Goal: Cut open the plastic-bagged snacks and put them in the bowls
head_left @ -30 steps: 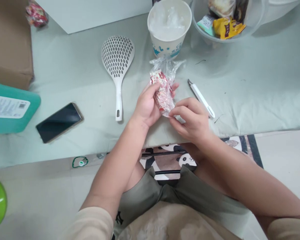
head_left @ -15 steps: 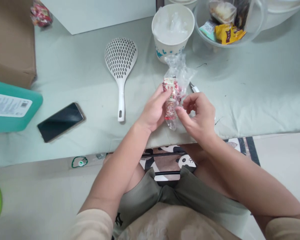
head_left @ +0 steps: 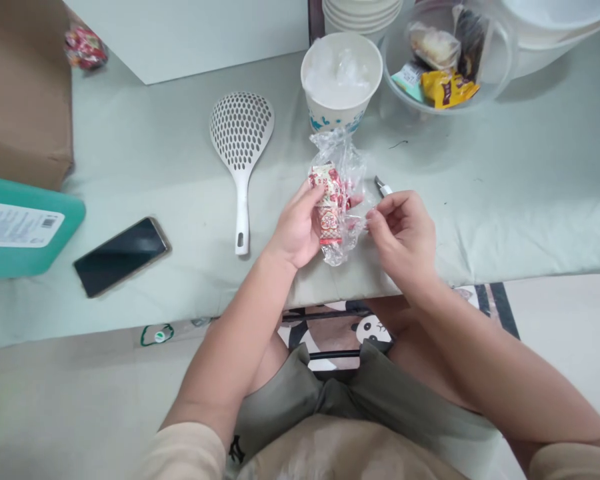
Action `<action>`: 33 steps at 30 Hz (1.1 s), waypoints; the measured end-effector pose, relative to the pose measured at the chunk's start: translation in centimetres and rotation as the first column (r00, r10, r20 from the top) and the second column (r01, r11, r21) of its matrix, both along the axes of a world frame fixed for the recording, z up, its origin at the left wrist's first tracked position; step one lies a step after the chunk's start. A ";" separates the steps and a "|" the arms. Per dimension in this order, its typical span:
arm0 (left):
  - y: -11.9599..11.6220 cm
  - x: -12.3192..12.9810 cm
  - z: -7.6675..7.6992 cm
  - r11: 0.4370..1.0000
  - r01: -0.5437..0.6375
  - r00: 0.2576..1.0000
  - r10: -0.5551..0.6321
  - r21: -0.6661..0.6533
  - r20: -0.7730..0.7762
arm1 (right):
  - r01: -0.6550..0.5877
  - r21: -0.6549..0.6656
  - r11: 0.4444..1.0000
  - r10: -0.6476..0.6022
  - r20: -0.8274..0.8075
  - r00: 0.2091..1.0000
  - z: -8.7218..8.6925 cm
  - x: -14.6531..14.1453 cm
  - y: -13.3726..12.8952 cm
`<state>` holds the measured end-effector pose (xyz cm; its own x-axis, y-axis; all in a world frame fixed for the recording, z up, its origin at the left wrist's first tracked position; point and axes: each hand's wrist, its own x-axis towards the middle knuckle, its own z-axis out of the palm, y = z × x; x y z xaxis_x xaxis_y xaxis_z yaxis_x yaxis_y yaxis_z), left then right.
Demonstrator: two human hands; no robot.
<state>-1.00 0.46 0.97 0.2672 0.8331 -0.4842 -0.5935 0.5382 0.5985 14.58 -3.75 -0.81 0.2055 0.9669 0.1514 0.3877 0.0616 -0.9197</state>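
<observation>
My left hand (head_left: 300, 227) is wrapped round a red and white snack packet (head_left: 329, 200) inside a clear plastic wrapper (head_left: 353, 167), over the table's front part. On the right side, my right hand (head_left: 405, 233) pinches the edge of the clear wrapper between thumb and fingers. A small knife (head_left: 383, 187) lies just behind my right hand, partly hidden by it. Past the packet stands a paper cup (head_left: 341, 73) with crumpled clear plastic in it.
A white slotted ladle (head_left: 243, 153) and a phone (head_left: 123, 257) lie to the left. Beyond them are a green container (head_left: 25, 227) and a cardboard box (head_left: 25, 87). A clear bowl (head_left: 400, 90) of wrapped snacks stands at the back right, beside stacked white bowls (head_left: 535, 57).
My left hand has moved slightly left with the packet, whose printed face shows more. My right hand has closed on the wrapper's edge and draws it to the right. The view has shifted a little.
</observation>
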 end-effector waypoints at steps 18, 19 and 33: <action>-0.7 0.4 0.0 0.990 -0.061 0.996 0.070 0.126 -0.063 | -0.142 0.292 0.946 0.058 0.277 0.959 0.8 -0.3 -1.2; -1.0 0.5 -0.1 0.987 -0.058 0.996 0.067 0.148 -0.063 | -0.142 0.217 0.966 0.071 0.309 0.949 0.8 -0.7 -1.3; -1.7 0.0 0.2 0.990 -0.091 0.991 0.101 0.106 -0.087 | -0.270 0.508 0.818 0.059 0.392 0.918 1.7 -4.5 -0.9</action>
